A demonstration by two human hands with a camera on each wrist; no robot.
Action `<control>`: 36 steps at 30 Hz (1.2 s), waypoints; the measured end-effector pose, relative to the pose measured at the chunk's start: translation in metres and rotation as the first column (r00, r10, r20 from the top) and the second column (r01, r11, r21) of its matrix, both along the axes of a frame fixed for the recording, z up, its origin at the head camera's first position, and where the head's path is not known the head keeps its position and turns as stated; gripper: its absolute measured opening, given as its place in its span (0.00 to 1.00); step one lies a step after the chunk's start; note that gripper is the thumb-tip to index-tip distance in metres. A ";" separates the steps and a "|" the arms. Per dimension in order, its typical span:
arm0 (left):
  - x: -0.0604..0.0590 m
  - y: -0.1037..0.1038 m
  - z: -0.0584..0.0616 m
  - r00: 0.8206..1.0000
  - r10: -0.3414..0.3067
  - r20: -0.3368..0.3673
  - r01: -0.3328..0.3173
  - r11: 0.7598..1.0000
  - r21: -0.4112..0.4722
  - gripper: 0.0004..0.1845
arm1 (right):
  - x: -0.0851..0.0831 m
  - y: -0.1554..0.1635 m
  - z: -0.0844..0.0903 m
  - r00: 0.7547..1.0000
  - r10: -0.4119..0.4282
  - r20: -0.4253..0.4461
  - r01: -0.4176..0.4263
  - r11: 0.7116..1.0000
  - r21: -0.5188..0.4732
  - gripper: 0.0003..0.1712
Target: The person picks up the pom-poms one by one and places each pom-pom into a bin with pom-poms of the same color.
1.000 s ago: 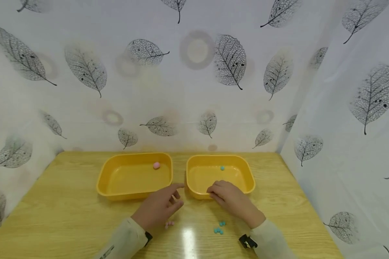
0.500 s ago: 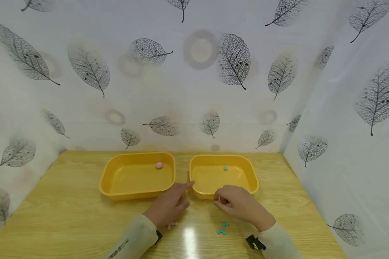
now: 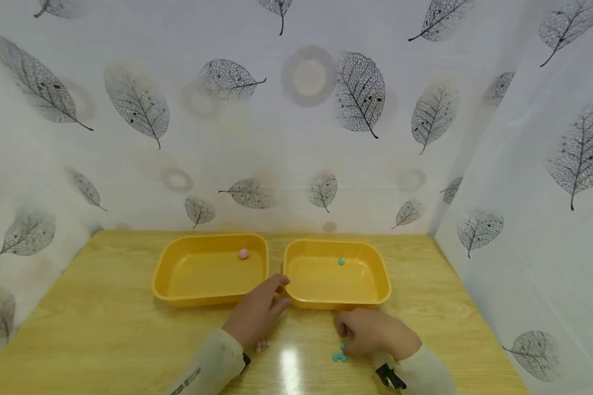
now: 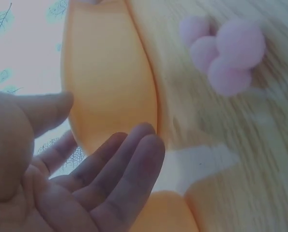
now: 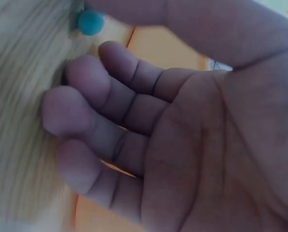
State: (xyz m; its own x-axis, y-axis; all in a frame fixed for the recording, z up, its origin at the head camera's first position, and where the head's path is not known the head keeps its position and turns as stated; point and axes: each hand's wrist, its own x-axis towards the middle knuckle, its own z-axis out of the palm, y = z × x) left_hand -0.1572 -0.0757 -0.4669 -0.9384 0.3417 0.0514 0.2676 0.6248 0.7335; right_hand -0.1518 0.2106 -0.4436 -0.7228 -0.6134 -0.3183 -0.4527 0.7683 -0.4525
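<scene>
Head view: two yellow trays sit side by side on the desk (image 3: 104, 329). The left tray (image 3: 178, 293) holds one pink pom-pom (image 3: 243, 253); the right tray (image 3: 375, 296) holds one teal pom-pom (image 3: 341, 261). The left hand (image 3: 257, 315) rests between the trays, fingers relaxed, holding nothing. The right hand (image 3: 375, 333) hovers over the teal pom-poms (image 3: 339, 357) on the desk.

Left wrist view: pink pom-poms (image 4: 226, 50) lie clustered on the desk, apart from the slack fingers (image 4: 124, 164).

Right wrist view: curled fingers (image 5: 100, 101) close near a teal ball (image 5: 90, 22), not gripping it.

Judgement: picking stage; next calls for a fine pinch on one teal ball.
</scene>
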 end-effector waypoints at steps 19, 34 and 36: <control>0.004 0.005 0.001 0.998 0.055 -0.002 -0.055 0.998 -0.001 0.18 | -0.004 0.004 -0.007 0.997 -0.010 0.072 0.017 0.995 -0.096 0.11; 0.007 0.007 0.003 0.997 0.078 0.004 -0.078 0.997 -0.016 0.18 | -0.005 -0.001 -0.012 0.996 -0.052 0.074 0.057 0.996 -0.063 0.14; 0.007 0.007 0.003 0.996 0.082 0.035 -0.082 0.997 -0.007 0.20 | -0.006 -0.002 -0.014 0.997 -0.045 0.068 0.050 0.996 -0.075 0.13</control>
State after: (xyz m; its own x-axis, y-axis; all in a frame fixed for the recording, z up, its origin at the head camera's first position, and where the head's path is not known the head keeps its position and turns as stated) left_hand -0.1506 -0.0685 -0.4641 -0.9644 0.2640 0.0161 0.1897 0.6479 0.7377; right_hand -0.1579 0.2088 -0.4573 -0.7306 -0.6033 -0.3198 -0.3839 0.7502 -0.5383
